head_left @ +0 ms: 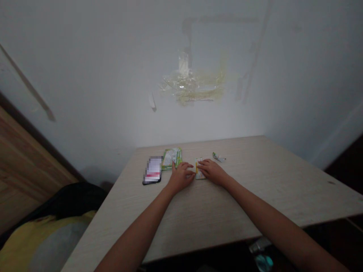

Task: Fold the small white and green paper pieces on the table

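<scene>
Right hand (213,171): fingers extended over packet (199,176). Left hand (180,177): fingers at its left edge. Cannot tell whether either grips.

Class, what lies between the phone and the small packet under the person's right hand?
In the head view, the green-and-white packets and the person's left hand lie between the phone and the small packet.

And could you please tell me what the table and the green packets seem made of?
The table: probably wood or wood-look laminate, matt, judging by its pale, streaky grain. The green packets: likely thin plastic film, perhaps faintly glossy, given their pale highlights and crinkled look, though coated paper is possible.
</scene>
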The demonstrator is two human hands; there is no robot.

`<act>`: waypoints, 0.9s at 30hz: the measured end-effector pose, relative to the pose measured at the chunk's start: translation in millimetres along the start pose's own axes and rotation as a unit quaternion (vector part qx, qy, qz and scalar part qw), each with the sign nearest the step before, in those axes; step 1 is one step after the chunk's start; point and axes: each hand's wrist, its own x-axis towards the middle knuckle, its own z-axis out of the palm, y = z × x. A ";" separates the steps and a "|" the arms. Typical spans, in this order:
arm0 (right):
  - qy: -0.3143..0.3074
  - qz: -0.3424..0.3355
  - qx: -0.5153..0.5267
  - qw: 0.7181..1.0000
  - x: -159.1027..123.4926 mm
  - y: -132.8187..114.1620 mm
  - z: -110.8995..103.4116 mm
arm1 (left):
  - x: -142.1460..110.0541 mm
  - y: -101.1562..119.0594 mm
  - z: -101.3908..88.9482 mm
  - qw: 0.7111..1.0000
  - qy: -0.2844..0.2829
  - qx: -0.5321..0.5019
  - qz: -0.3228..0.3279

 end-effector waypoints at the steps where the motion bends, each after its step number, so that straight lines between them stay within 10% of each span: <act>1: 0.000 -0.001 0.002 1.000 0.1 0.4 0.6 | 0.1 0.2 -0.3 1.000 -0.002 0.000 0.000; 27: 0.014 0.049 0.058 0.997 -0.4 -8.6 -5.9 | 19.0 -6.5 -4.7 0.991 -0.124 0.012 0.037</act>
